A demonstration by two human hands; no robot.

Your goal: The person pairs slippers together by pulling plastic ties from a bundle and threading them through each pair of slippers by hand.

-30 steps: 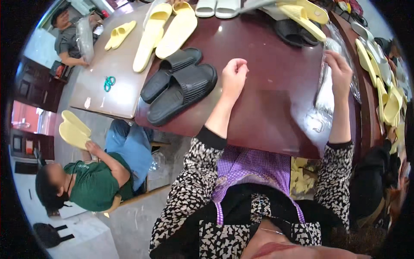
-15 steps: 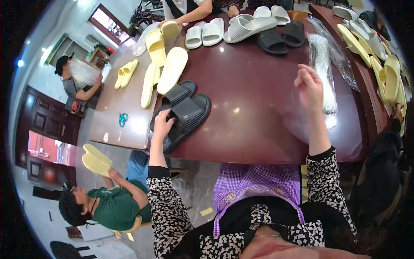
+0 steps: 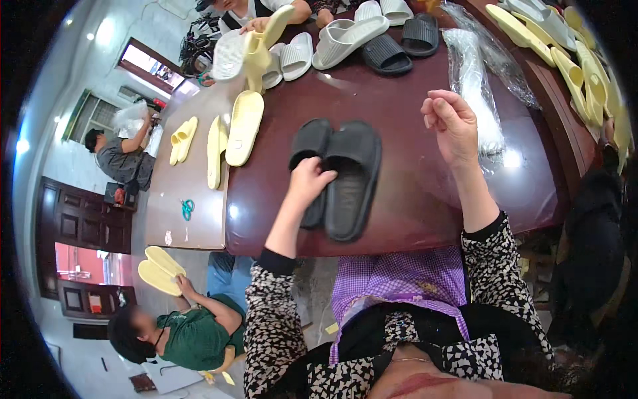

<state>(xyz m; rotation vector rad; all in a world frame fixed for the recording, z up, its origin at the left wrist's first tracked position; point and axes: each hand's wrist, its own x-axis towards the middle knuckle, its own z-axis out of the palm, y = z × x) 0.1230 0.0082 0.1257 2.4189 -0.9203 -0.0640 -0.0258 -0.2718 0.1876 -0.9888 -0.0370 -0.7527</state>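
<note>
A: Black slippers [image 3: 342, 176]?
B: Matte, ribbed pair, side by side near the counter [image 3: 412, 206] front edge. My left hand [image 3: 307, 179] grips the left one.
A: Right hand [image 3: 452, 123]?
B: Raised, fingers loosely curled, empty. Bare counter between; clear bag [image 3: 475, 93] beyond.

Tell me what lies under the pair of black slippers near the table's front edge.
The black slippers lie side by side, soles down, straight on the dark red table. The left hand grips the left slipper's inner edge. Whether anything thin lies beneath the soles is hidden.
</note>
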